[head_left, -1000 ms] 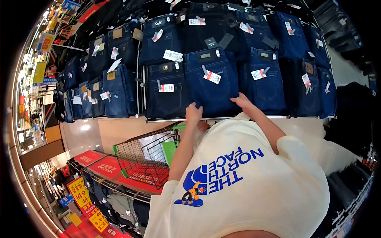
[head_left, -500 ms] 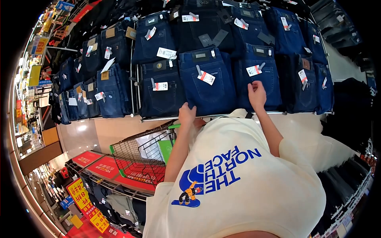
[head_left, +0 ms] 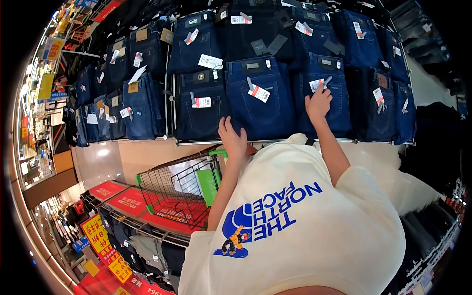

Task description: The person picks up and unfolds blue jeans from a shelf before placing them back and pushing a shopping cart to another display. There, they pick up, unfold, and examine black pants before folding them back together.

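One left hand (head_left: 233,137), fingers spread, empty, sits by the middle folded jeans (head_left: 263,115) at the rack's (head_left: 191,143) front edge; right hand (head_left: 318,104) curled at the tag (head_left: 316,84) on adjacent jeans (head_left: 339,110), can't tell if gripping; light fingertip pressure should keep folds square.

Both my arms stretch out in front of me, well apart, the backs of the hands uppermost. My left forearm (head_left: 225,191) leans inward toward the wrist, and my left hand (head_left: 233,140) spreads loosely, its fingers slightly bent and parted, the thumb (head_left: 243,133) standing away from them. My right hand (head_left: 318,102) sits farther forward than the left, its fingers curled; how close together their tips are, I cannot tell. My right forearm (head_left: 335,153) also slants inward, from elbow to wrist.
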`<move>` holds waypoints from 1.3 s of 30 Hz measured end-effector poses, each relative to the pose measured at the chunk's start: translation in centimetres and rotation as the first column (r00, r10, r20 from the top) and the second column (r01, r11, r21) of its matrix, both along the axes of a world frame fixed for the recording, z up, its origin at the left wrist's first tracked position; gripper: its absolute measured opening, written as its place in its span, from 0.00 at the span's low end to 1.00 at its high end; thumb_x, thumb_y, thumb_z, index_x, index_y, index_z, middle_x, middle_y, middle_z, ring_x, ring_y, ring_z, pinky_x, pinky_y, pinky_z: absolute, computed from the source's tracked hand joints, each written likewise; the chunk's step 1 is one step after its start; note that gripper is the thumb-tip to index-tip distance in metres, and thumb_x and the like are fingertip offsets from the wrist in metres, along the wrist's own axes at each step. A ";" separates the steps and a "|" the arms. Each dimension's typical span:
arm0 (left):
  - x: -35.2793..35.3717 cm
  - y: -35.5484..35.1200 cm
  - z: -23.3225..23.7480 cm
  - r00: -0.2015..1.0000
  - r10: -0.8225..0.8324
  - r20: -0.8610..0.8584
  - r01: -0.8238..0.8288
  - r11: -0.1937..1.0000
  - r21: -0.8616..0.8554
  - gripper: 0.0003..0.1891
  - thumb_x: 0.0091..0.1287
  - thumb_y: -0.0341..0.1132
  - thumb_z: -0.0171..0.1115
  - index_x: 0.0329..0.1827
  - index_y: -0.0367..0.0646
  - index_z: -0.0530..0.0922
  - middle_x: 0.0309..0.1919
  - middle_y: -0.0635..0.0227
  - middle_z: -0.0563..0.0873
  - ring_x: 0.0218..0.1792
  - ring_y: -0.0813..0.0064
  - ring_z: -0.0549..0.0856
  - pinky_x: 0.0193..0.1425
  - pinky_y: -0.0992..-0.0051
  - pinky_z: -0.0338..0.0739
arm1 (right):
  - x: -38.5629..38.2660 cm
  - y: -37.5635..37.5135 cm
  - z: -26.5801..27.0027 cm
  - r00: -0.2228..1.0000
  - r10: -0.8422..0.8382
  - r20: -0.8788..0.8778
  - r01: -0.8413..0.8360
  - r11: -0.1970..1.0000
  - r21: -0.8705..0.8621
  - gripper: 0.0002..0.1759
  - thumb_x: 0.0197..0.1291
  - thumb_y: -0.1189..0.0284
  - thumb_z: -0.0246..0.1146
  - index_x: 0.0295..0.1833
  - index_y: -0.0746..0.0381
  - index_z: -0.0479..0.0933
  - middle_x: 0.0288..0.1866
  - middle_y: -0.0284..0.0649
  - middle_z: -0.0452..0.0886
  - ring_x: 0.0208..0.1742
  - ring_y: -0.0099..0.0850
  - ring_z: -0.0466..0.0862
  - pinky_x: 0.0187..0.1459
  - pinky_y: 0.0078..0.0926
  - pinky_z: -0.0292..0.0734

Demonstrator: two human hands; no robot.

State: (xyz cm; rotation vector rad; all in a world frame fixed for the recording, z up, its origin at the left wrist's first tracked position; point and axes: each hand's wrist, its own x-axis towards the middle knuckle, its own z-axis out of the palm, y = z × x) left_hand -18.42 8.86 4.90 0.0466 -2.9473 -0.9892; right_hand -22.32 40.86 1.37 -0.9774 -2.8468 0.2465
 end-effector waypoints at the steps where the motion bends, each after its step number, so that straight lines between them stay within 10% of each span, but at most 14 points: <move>1: 0.2 0.1 0.2 0.999 0.001 -0.036 0.001 0.998 0.056 0.31 0.64 0.29 0.66 0.71 0.35 0.68 0.74 0.44 0.65 0.74 0.44 0.65 0.76 0.54 0.63 | 0.1 0.5 0.2 1.000 0.008 -0.008 -0.008 0.998 -0.060 0.43 0.54 0.64 0.76 0.72 0.62 0.65 0.62 0.51 0.71 0.58 0.50 0.77 0.47 0.47 0.82; 10: 0.6 1.1 1.4 0.996 -0.065 -0.059 0.077 0.969 0.233 0.24 0.66 0.27 0.63 0.66 0.37 0.74 0.73 0.49 0.67 0.73 0.47 0.68 0.75 0.57 0.65 | 1.7 8.7 0.1 0.948 -0.131 -0.291 0.033 0.947 -0.318 0.29 0.54 0.65 0.66 0.62 0.63 0.79 0.49 0.59 0.86 0.53 0.60 0.85 0.59 0.49 0.79; 17: -1.4 2.5 4.4 0.992 -0.112 0.064 0.072 0.893 0.443 0.22 0.68 0.29 0.65 0.65 0.38 0.76 0.70 0.54 0.74 0.67 0.54 0.76 0.70 0.61 0.72 | 5.2 12.3 9.6 0.840 -0.168 -0.515 -0.364 0.530 -0.766 0.22 0.63 0.78 0.60 0.62 0.73 0.76 0.54 0.42 0.86 0.52 0.30 0.85 0.58 0.25 0.77; 22: -3.7 5.6 9.1 0.852 -0.495 0.167 0.086 0.448 0.890 0.30 0.73 0.35 0.66 0.76 0.45 0.67 0.77 0.56 0.66 0.75 0.60 0.71 0.74 0.58 0.70 | 3.7 5.2 16.0 0.778 -0.023 -0.628 -0.566 0.409 -0.716 0.24 0.62 0.78 0.64 0.64 0.70 0.76 0.57 0.39 0.84 0.55 0.23 0.81 0.58 0.22 0.76; 24: -4.5 6.7 10.9 0.864 -0.492 0.106 0.088 0.355 0.931 0.35 0.73 0.36 0.66 0.80 0.47 0.60 0.78 0.55 0.65 0.76 0.60 0.70 0.75 0.62 0.69 | 2.5 1.1 16.6 0.687 0.314 -0.655 -0.651 0.666 -0.364 0.23 0.59 0.81 0.63 0.62 0.68 0.78 0.59 0.47 0.85 0.57 0.37 0.85 0.59 0.31 0.79; 26: -5.9 6.9 10.1 0.882 -0.470 0.001 0.086 0.163 0.983 0.48 0.73 0.40 0.68 0.86 0.51 0.42 0.80 0.55 0.60 0.76 0.61 0.69 0.76 0.65 0.68 | 1.0 -3.2 17.5 0.591 0.570 -0.571 -0.745 0.658 -0.114 0.29 0.50 0.83 0.63 0.62 0.58 0.80 0.60 0.45 0.84 0.60 0.47 0.83 0.58 0.41 0.81; 29: -7.5 6.0 7.5 0.910 -0.249 0.331 -0.356 -0.063 0.932 0.35 0.71 0.41 0.70 0.77 0.45 0.64 0.61 0.60 0.81 0.61 0.61 0.82 0.66 0.66 0.76 | 0.1 -8.7 13.7 0.525 0.712 -0.466 -0.831 0.548 -0.097 0.30 0.56 0.82 0.60 0.66 0.54 0.78 0.60 0.38 0.82 0.58 0.40 0.82 0.50 0.37 0.83; 34: -7.3 -0.3 -7.8 0.645 0.167 0.746 -0.762 0.063 0.644 0.17 0.69 0.31 0.65 0.58 0.42 0.72 0.50 0.61 0.84 0.50 0.61 0.87 0.53 0.60 0.83 | 0.5 -11.4 3.3 0.306 0.943 0.129 -0.786 0.327 -0.526 0.40 0.59 0.74 0.68 0.78 0.55 0.63 0.80 0.46 0.62 0.75 0.47 0.68 0.71 0.42 0.73; 39: -5.5 -0.7 -6.3 0.684 0.178 0.708 -0.730 0.148 0.668 0.22 0.69 0.28 0.64 0.63 0.38 0.66 0.59 0.54 0.79 0.58 0.54 0.83 0.64 0.53 0.77 | 0.3 -10.9 1.5 0.478 0.867 -0.143 -0.729 0.300 -0.616 0.36 0.60 0.73 0.68 0.75 0.59 0.68 0.76 0.46 0.68 0.75 0.46 0.69 0.73 0.38 0.69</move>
